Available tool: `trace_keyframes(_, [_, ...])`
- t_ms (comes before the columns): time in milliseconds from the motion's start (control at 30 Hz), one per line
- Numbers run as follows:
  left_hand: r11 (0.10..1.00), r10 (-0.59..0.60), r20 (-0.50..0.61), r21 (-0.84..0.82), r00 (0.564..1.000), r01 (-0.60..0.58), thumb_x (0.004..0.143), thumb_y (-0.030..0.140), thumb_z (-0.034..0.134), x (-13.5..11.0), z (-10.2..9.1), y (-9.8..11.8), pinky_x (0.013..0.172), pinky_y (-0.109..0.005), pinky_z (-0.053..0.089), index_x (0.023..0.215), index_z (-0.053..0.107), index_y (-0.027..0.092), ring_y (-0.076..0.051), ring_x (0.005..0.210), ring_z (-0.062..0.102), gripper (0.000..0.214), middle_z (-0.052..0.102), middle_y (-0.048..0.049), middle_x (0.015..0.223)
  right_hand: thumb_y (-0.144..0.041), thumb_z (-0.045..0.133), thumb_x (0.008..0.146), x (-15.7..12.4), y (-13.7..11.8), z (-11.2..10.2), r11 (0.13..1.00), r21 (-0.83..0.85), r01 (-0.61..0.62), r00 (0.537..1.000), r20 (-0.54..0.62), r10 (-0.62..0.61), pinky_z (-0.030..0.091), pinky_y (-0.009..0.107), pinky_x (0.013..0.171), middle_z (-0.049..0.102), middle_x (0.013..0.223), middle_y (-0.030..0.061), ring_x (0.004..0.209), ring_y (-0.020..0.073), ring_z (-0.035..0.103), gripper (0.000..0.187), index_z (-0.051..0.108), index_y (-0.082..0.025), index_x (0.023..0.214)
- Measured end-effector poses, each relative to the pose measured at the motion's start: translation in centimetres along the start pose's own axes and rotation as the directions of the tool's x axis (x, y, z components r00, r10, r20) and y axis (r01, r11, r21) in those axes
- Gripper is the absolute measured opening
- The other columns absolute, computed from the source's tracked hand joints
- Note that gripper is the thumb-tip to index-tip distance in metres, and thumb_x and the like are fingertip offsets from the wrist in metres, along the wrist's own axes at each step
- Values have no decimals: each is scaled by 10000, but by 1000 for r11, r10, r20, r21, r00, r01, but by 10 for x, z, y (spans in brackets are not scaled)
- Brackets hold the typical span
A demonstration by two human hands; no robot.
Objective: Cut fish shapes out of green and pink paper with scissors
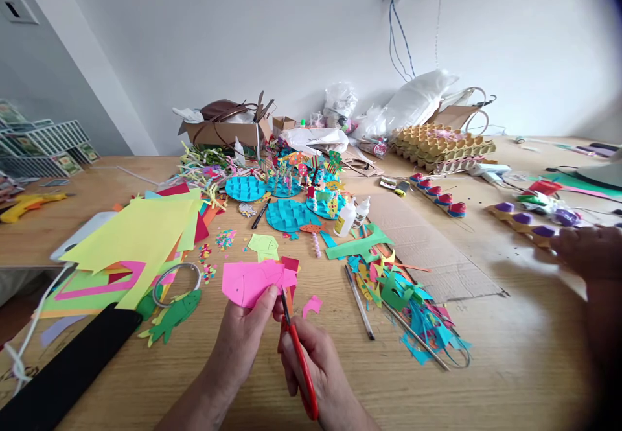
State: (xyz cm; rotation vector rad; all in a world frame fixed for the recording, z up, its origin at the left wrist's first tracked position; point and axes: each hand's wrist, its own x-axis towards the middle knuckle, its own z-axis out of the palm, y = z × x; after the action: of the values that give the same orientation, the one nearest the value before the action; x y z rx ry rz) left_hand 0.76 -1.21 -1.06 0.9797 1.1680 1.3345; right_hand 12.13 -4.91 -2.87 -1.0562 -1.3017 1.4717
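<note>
In my left hand (245,334) is a sheet of pink paper (250,282) with a fish outline drawn on it, pinched at its lower edge. My right hand (313,360) grips red-handled scissors (304,369), whose blades meet the right side of the pink paper. A small pink scrap (311,305) lies on the table just right of the blades. Beyond the paper lies a pale green paper fish (264,245). Green cut-out fish (177,314) rest at the left beside a metal ring (198,279).
Stacked coloured paper (136,230) lies left. Blue decorated discs (289,216) and glue bottles (345,218) stand ahead. Paper scraps (422,321), a pen (359,304) and cardboard (427,249) lie right. Another person's hand (587,253) touches a painted egg-carton strip (522,220).
</note>
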Motion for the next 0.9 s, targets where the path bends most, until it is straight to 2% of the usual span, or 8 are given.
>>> trace_keyframes(167, [1000, 8, 37, 0, 999, -8, 762, 281, 588, -1, -1, 1, 584, -238, 464, 673, 623, 163, -130, 578, 531, 152, 605, 11, 609, -518, 416, 842, 0, 0, -2, 1000, 0, -11, 1000, 18, 11, 263, 163, 338, 335, 487, -72, 365, 61, 322, 391, 393, -191, 628])
trace_keyframes(533, [1000, 0, 124, 0, 992, 0, 774, 262, 562, 0, -3, 4, 545, -228, 459, 667, 616, 166, -126, 559, 530, 154, 610, 13, 587, -493, 393, 854, -4, 4, -8, 992, -126, 13, 1000, 19, -10, 241, 191, 382, 311, 514, -55, 436, 81, 289, 383, 388, -191, 617])
trace_keyframes(767, [999, -18, 134, 46, 991, 11, 758, 250, 560, -1, 0, 13, 524, -240, 459, 663, 605, 158, -129, 521, 537, 139, 601, 15, 558, -523, 412, 835, -3, -1, -12, 979, -200, 34, 999, 26, -29, 251, 195, 410, 296, 512, -50, 475, 92, 291, 418, 350, -200, 578])
trace_keyframes(900, [998, -40, 175, 60, 984, 30, 753, 247, 562, 0, 0, 16, 524, -245, 456, 657, 601, 151, -127, 507, 536, 141, 595, 14, 541, -514, 431, 826, -4, -4, -14, 974, -224, 21, 999, 33, -14, 241, 197, 407, 288, 499, -54, 467, 90, 285, 414, 340, -201, 571])
